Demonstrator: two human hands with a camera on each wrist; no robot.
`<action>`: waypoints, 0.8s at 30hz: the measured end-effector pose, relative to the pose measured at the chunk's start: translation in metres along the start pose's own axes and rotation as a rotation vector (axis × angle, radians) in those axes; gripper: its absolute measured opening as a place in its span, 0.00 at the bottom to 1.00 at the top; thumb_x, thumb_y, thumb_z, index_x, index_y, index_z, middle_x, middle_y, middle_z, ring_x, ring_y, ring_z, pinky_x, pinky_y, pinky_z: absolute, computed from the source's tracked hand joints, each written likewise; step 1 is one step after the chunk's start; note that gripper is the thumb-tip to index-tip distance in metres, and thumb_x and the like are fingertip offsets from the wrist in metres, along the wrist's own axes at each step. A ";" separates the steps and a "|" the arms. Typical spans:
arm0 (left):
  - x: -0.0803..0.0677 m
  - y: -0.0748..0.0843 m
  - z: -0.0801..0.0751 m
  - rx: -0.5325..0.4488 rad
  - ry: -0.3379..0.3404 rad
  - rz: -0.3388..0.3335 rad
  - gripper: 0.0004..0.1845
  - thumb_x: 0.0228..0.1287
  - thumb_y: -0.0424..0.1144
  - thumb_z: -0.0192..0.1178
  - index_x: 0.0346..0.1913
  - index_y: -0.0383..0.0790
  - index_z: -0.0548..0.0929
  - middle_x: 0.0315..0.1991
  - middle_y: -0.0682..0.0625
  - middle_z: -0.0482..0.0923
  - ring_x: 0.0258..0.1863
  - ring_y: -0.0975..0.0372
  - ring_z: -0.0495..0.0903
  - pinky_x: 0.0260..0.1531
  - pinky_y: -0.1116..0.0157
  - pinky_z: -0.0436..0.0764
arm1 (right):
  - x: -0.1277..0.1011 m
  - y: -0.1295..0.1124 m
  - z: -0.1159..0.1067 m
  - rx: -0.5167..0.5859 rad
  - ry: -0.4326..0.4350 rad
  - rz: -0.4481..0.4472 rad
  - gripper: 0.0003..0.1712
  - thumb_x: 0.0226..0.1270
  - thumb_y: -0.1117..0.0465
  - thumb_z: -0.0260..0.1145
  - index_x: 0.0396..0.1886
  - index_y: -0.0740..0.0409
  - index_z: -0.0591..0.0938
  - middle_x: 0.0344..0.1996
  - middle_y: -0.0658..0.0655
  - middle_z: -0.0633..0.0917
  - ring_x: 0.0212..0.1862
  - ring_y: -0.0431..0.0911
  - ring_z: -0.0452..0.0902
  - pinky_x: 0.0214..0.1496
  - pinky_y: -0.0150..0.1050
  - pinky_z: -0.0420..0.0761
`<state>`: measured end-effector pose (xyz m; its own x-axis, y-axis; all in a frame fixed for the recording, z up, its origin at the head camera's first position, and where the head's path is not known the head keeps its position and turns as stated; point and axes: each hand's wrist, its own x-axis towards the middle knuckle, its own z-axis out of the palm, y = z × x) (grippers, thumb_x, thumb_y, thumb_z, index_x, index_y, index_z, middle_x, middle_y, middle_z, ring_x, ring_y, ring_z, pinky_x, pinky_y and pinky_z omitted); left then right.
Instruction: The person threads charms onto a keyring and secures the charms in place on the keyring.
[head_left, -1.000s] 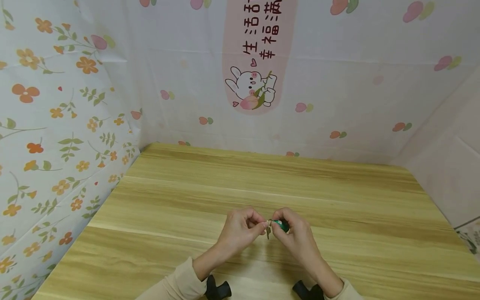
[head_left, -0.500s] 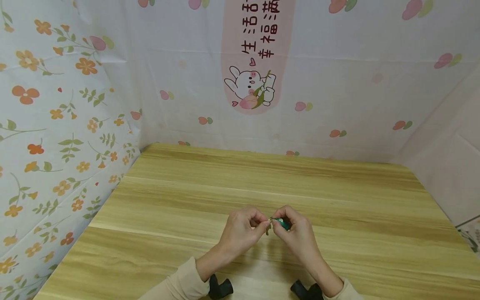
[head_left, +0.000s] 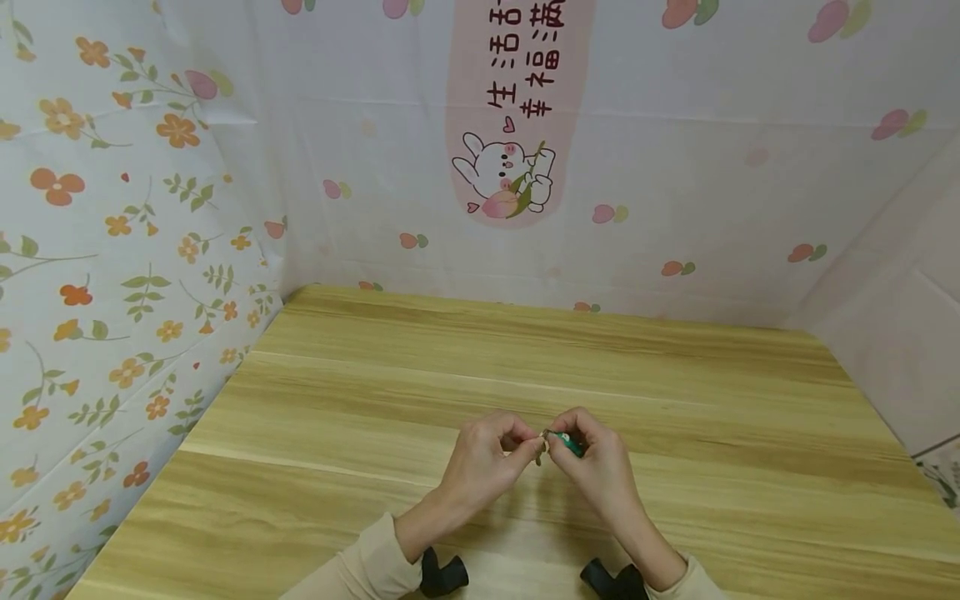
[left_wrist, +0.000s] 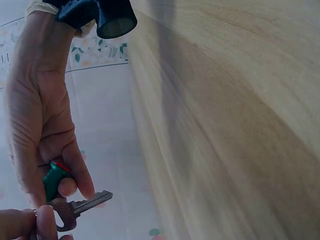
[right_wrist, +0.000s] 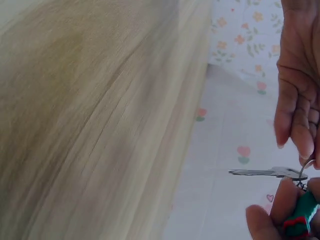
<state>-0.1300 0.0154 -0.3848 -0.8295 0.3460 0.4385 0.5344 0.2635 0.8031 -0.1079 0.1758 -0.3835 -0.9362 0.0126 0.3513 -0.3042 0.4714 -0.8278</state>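
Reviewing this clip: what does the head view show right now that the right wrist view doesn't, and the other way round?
Only the head view: the rabbit print, the beige sleeves and the black pieces at the wrists.

Only the right wrist view: the red trim on the green charm and the key with its blade plainly outlined; from the head it is just a small dark shape.

Both: the left hand, the right hand (only fingers in the wrist view), the charm, the key, wooden table and printed cloth.
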 end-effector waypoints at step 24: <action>0.012 0.001 0.000 0.374 -0.176 0.103 0.02 0.56 0.32 0.67 0.29 0.41 0.85 0.27 0.53 0.83 0.22 0.73 0.77 0.22 0.83 0.69 | -0.001 0.008 -0.005 -0.447 0.058 -0.459 0.13 0.43 0.76 0.74 0.25 0.57 0.81 0.25 0.51 0.82 0.25 0.39 0.78 0.25 0.25 0.75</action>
<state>-0.1394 0.0199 -0.3789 -0.7455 0.5276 0.4072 0.6622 0.5170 0.5424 -0.1090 0.1839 -0.3885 -0.7133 -0.2363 0.6598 -0.5574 0.7620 -0.3297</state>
